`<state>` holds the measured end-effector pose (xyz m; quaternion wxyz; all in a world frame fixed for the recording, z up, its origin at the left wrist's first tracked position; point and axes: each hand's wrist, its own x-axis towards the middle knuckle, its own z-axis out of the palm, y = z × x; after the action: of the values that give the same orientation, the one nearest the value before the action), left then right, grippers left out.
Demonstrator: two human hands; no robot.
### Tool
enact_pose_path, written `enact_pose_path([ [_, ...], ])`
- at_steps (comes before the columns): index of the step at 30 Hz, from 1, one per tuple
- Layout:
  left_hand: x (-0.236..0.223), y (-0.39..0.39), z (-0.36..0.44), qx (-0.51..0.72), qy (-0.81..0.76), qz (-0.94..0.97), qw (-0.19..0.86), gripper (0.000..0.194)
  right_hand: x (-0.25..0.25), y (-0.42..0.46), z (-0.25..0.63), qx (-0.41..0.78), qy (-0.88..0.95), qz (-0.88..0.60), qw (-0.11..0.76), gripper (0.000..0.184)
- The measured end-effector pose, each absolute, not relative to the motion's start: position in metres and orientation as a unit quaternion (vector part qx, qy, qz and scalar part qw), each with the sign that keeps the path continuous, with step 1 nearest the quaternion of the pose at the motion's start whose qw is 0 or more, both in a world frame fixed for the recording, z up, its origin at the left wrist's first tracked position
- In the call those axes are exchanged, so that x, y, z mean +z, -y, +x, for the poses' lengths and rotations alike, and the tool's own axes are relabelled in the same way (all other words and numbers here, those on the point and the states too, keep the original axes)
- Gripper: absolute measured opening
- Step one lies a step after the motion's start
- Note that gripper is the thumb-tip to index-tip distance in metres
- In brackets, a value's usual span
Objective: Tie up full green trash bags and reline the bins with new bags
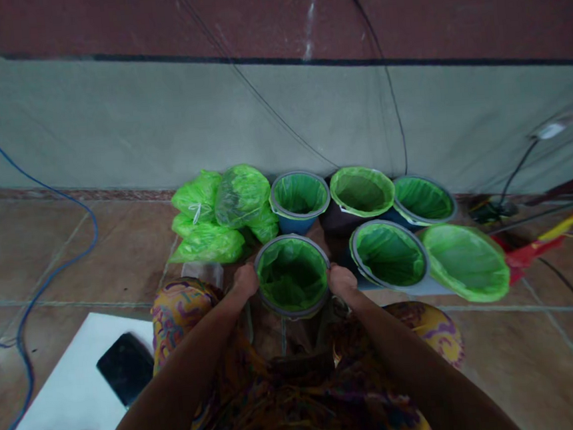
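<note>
A small bin (292, 275) lined with a green plastic bag stands on the floor between my knees. My left hand (245, 279) grips its left rim, fingers curled down over the edge. On the opposite rim my right hand (341, 281) holds on the same way. Both arms reach straight out over my patterned clothing.
Several more green-lined bins (389, 253) stand behind and to the right, along the grey wall. Tied green bags (219, 214) are piled at the left. A white board (71, 388) with a black phone (126, 367) lies at my left. Blue cable (46, 276) runs over the tiles.
</note>
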<state>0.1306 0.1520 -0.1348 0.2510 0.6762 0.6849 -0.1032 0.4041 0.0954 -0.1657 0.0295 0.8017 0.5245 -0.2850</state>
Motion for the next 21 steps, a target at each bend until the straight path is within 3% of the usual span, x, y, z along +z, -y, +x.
enact_pose_path([
  [11, -0.143, -0.155, 0.132, -0.073, -0.692, 0.666, 0.269, 0.031, -0.168, -0.099, 0.399, -0.251, -0.526, 0.807, 0.091, 0.030],
  [21, -0.160, -0.165, 0.128, -0.020, -0.732, 0.606, 0.311, 0.025, -0.166, -0.105, 0.393, -0.279, -0.500, 0.810, 0.127, 0.037],
])
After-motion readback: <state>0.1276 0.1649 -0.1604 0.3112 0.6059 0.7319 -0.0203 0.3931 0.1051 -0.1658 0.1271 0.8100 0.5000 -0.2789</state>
